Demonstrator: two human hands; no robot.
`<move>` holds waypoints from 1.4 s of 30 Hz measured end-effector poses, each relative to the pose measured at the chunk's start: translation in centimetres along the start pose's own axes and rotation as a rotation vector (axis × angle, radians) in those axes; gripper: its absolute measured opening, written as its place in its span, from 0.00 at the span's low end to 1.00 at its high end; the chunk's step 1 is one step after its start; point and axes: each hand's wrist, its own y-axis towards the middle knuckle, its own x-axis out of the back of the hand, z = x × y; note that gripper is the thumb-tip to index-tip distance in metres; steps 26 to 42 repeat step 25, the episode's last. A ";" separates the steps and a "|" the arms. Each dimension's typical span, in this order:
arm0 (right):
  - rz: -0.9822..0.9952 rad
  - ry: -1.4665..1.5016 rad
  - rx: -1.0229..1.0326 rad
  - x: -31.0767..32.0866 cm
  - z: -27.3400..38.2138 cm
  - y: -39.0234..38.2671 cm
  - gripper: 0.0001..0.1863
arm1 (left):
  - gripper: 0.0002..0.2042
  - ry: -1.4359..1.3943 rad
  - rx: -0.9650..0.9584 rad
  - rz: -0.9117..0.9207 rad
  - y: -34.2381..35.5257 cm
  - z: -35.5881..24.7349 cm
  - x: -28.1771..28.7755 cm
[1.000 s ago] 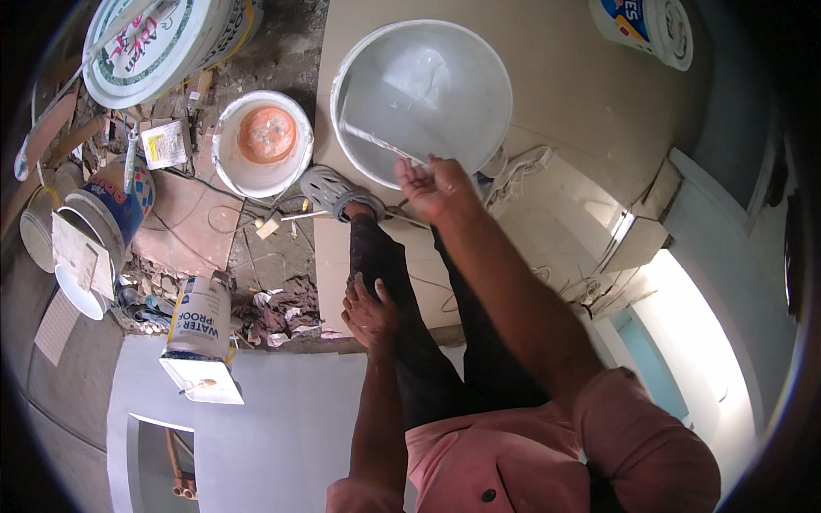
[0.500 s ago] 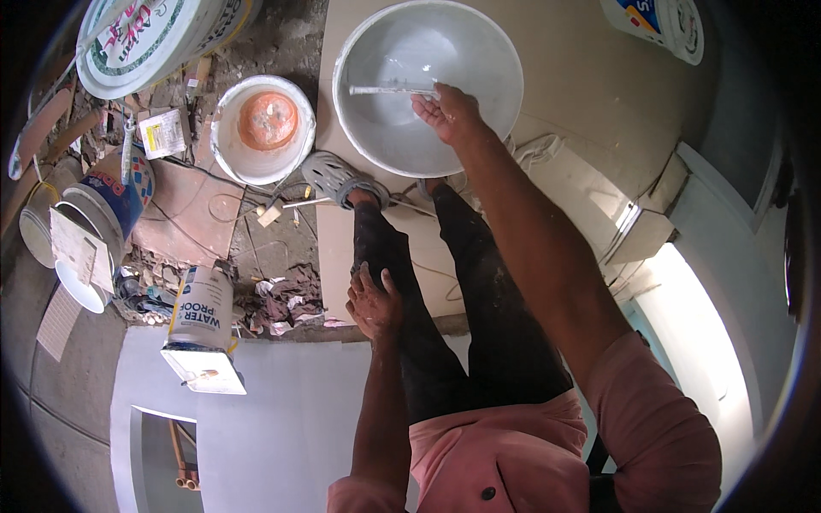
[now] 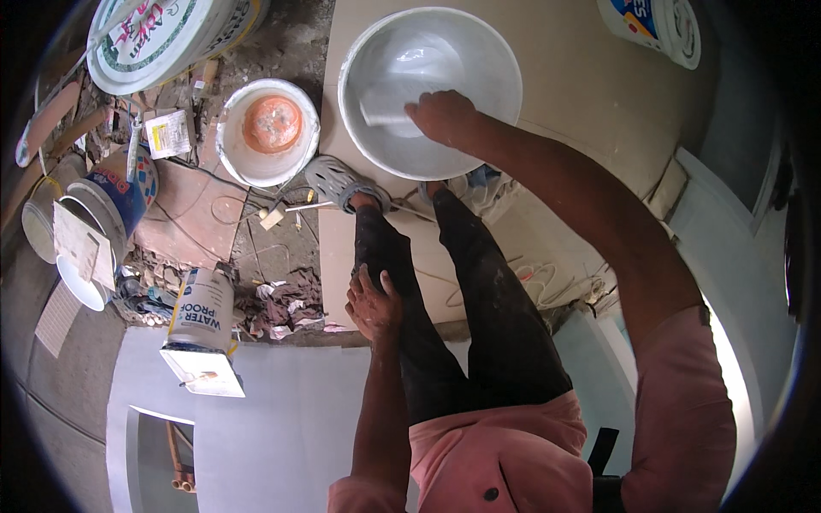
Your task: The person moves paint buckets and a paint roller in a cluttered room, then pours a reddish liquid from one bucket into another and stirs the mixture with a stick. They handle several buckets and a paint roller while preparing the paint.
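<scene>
A large round white tub [image 3: 481,67] stands in front of my feet, its inside coated greyish white. Over it, my right hand [image 3: 442,116] is closed on a flat, whitish scraper [image 3: 382,113], whose pale blade extends left across the tub's inside. A blurred edge makes it unclear whether the blade touches the wall or the contents. My left hand [image 3: 374,308] rests palm down on my left leg in dark trousers [image 3: 380,248], fingers apart and holding nothing.
Left of the tub stands a white bucket [image 3: 227,141] with an orange round thing [image 3: 272,124] inside. Lidded paint pails [image 3: 184,38], another pail [image 3: 124,184], a white canister [image 3: 203,303] and rubble lie further left. Cables [image 3: 231,209] cross the floor. A pail [image 3: 654,30] lies far right.
My right hand has turned over and moved slightly down in the tub. The scraper's flat face shows now, where before its thin edge did. My left hand stays put.
</scene>
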 end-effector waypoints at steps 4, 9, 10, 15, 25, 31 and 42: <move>0.050 -0.572 0.265 2.0 0.0 -3.8 0.07 | 0.21 -0.003 -0.019 -0.007 -0.3 0.1 0.0; -0.143 -0.986 0.575 6.6 -0.9 -6.0 0.08 | 0.21 0.000 0.005 0.006 -0.3 0.0 -0.1; -0.194 -0.963 0.578 6.5 -1.3 -5.7 0.08 | 0.21 0.002 0.011 0.010 -0.2 0.0 -0.2; -0.316 -0.836 0.453 2.4 -2.7 -1.8 0.06 | 0.22 -0.009 0.025 0.026 -0.2 0.3 -0.2; -0.306 -0.329 -0.061 1.3 -2.5 1.8 0.08 | 0.22 -0.015 0.042 0.055 -0.1 0.0 -0.3; -0.306 -0.329 -0.061 1.3 -2.5 1.8 0.08 | 0.22 -0.015 0.042 0.055 -0.1 0.0 -0.3; -0.306 -0.329 -0.061 1.3 -2.5 1.8 0.08 | 0.22 -0.015 0.042 0.055 -0.1 0.0 -0.3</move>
